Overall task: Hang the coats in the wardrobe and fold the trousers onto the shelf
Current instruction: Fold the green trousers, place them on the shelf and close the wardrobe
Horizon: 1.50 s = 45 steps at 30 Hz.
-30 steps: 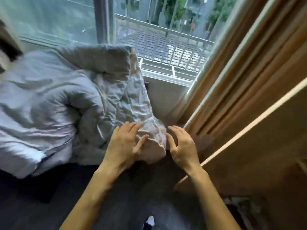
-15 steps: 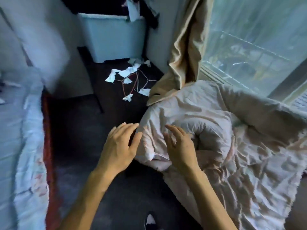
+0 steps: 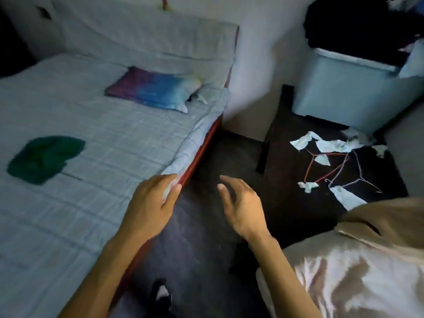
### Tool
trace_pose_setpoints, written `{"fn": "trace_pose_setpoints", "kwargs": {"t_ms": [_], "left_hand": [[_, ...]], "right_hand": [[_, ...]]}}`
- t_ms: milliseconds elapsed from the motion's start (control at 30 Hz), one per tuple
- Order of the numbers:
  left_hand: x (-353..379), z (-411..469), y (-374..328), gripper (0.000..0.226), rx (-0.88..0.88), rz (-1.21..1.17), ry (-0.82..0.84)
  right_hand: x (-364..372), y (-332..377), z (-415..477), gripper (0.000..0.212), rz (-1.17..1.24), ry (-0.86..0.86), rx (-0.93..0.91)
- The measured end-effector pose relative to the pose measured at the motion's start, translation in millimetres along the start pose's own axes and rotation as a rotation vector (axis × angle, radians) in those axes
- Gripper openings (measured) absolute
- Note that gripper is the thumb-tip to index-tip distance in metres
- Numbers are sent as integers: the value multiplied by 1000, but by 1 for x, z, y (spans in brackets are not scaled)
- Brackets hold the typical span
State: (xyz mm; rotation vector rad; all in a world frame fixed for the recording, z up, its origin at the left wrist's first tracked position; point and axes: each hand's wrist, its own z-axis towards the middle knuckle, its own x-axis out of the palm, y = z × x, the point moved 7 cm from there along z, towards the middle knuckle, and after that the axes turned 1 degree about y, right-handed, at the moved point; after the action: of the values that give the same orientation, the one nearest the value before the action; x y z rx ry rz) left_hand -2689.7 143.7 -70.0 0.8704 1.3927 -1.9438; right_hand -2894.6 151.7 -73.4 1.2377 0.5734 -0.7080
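Dim room, cool cast; the floor (image 3: 206,157) is sinking into near-black shadow. Glare is blooming on the satin quilt (image 3: 355,278) at lower right. Motion blur is softening everything, and wide-angle bending is curving the edges.

We see a bed (image 3: 96,125) under a pale checked cover, bearing a purple-and-blue pillow (image 3: 151,88) near its head and a crumpled green garment (image 3: 43,158) at its left. On the dark floor (image 3: 206,226) beside it lie wire hangers (image 3: 330,171) among scraps of white paper (image 3: 325,145).
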Motion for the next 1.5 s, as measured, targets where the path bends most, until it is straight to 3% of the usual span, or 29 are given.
{"fn": "trace_pose_setpoints", "kwargs": {"t_ms": [233,400,733,1233,1400,1500], "left_hand": [[-65,-2,159,59,-345,-35,-165],[-116,1,270,57,-570,-91,-268],[-186,15,398,52,-795,-156,-463],[-179,94,551,49,-1062,-167,-500],[-169,159,620,38,-1027,-152,-513],[-149,182,667,53,-981,-96,-418]], "right_hand": [[154,90,98,33,105,280,-202],[258,166,152,36,36,497,-338],[395,278,235,31,85,621,-484],[595,325,357,24,103,945,-616],[685,305,406,30,10,1010,-581],[742,287,420,32,-108,1035,-617]]}}
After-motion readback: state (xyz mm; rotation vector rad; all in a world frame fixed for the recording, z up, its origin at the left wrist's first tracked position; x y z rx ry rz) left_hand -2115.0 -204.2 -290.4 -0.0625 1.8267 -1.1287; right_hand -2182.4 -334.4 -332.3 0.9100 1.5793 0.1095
